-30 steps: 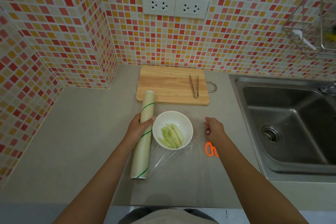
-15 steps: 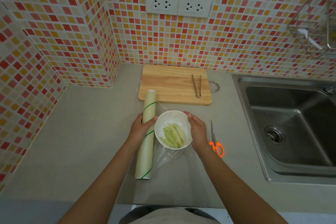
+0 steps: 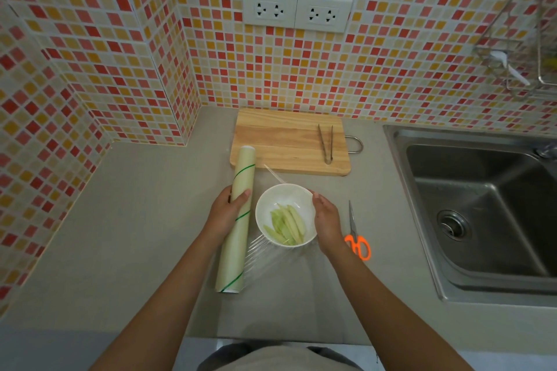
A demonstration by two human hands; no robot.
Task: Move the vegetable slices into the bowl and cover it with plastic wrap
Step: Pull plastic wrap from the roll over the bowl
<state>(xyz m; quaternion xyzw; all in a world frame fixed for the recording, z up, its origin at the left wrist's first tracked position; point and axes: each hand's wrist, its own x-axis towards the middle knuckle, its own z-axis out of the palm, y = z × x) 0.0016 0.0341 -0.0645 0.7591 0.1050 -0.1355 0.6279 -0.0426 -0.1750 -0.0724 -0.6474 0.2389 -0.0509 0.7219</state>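
Observation:
A white bowl [image 3: 281,200] stands on the grey counter and holds several pale green vegetable slices [image 3: 286,224]. A sheet of clear plastic wrap [image 3: 268,259] runs from the pale roll [image 3: 236,220] under the bowl, wrinkled at the bowl's near side. My left hand [image 3: 226,211] grips the roll at its middle, just left of the bowl. My right hand [image 3: 327,221] presses flat against the bowl's right rim, fingers together; whether it pinches the wrap's edge I cannot tell.
Behind the bowl lies a wooden cutting board [image 3: 280,141] with metal tongs [image 3: 326,143] on it. Orange-handled scissors [image 3: 357,238] lie right of my right hand. A steel sink [image 3: 482,211] fills the right side. Tiled walls close the back and left.
My right hand came from beside the scissors leftward to the bowl's right rim, folding the spread wrap in with it. The left hand stays on the roll.

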